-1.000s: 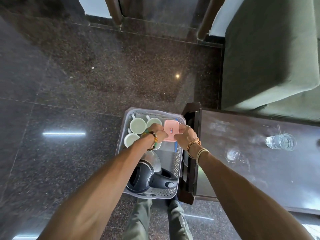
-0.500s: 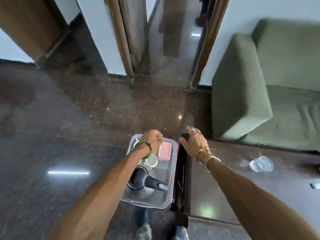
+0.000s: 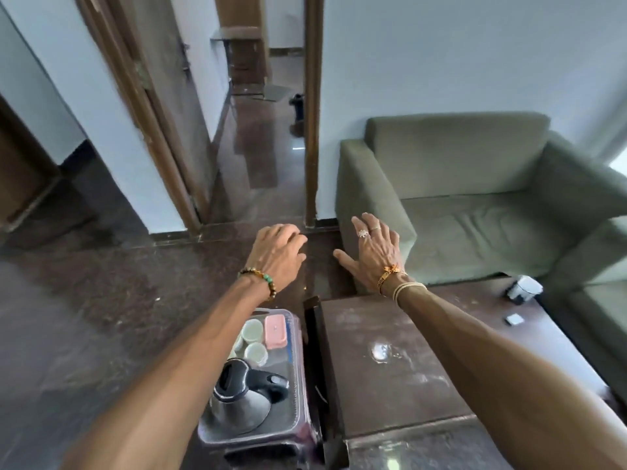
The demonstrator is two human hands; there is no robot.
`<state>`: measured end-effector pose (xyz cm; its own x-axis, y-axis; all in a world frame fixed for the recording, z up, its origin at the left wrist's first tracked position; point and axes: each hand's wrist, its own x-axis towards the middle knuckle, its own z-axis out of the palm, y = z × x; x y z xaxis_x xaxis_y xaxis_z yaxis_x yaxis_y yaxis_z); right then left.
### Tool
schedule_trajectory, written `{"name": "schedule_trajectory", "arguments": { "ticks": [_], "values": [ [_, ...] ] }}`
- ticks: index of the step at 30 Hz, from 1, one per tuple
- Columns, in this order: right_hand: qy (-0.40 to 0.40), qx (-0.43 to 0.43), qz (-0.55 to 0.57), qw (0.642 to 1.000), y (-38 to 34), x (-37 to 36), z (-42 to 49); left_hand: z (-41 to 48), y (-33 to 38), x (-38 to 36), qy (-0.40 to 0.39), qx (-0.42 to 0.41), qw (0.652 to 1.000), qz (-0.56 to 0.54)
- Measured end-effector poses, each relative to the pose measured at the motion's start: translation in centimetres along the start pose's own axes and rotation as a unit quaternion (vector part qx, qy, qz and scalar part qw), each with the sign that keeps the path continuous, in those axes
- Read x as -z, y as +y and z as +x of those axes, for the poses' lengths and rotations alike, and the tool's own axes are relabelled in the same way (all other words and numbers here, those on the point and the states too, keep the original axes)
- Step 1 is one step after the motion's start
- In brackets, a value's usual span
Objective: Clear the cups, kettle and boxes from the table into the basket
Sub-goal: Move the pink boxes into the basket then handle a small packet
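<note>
Looks mostly done here. Holding nothing with either hand right now: left hand (image 3: pixel 276 252) loosely curled and empty, right hand (image 3: pixel 371 252) spread flat with straight fingers, also empty (rings and bracelets aside). Both raised out front, well above basket and table.

Below the left hand, down alongside that forearm: clear plastic basket (image 3: pixel 296 368) on the floor, parked just beside the end of the dark wooden table (image 3: pixel 390 401). Already loaded with the black-and-steel electric kettle (image 3: pixel 244 405) at the end farthest back from the hand, a few pale green cups (image 3: pixel 252 330) closer up toward the wrist, and one pink lidded box (image 3: pixel 275 331) just beside the cups, on the right-hand side of them.

Under the right forearm: dusty tabletop with a couple of ring marks. Not fully cleared though. Way off to the outer side of the right hand, well apart from it, still sitting on the table: a clear drinking glass (image 3: pixel 524 289) near the corner, plus a small flat pale thing (image 3: pixel 513 319) a bit further back toward the elbow (too small to tell, maybe a little box).

So, best guess: cups, kettle and one box sorted, probably just those two stragglers left, both an easy reach for the right hand. Hard to say about the glass counting as a cup.
</note>
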<state>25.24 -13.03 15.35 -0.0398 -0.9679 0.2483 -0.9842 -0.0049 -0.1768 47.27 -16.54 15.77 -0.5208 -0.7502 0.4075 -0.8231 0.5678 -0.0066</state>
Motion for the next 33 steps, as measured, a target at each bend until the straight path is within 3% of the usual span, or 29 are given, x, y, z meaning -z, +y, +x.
{"name": "schedule_trajectory", "arguments": {
  "ticks": [4, 11, 20, 28, 33],
  "values": [
    [0.02, -0.057, -0.014, 0.998, 1.9, 1.6, -4.3, -0.7, 3.7, 0.1, 0.004, 0.034, 0.997, -0.074],
    [0.053, -0.152, -0.08, 0.984, 9.2, 6.2, -12.3, 1.2, 12.8, 0.3, -0.002, -0.044, 0.993, -0.106],
    [0.096, -0.304, -0.081, 0.944, 23.1, 11.4, -24.1, 4.6, 31.5, -1.2, -0.039, -0.167, 0.976, -0.132],
    [0.049, -0.385, -0.087, 0.917, 34.9, 12.7, -35.3, 3.9, 48.9, -4.6, -0.086, -0.237, 0.957, -0.146],
    [0.082, -0.421, -0.081, 0.9, 40.9, 15.3, -39.4, 4.9, 57.1, -5.0, -0.086, -0.258, 0.95, -0.15]
  ]
}}
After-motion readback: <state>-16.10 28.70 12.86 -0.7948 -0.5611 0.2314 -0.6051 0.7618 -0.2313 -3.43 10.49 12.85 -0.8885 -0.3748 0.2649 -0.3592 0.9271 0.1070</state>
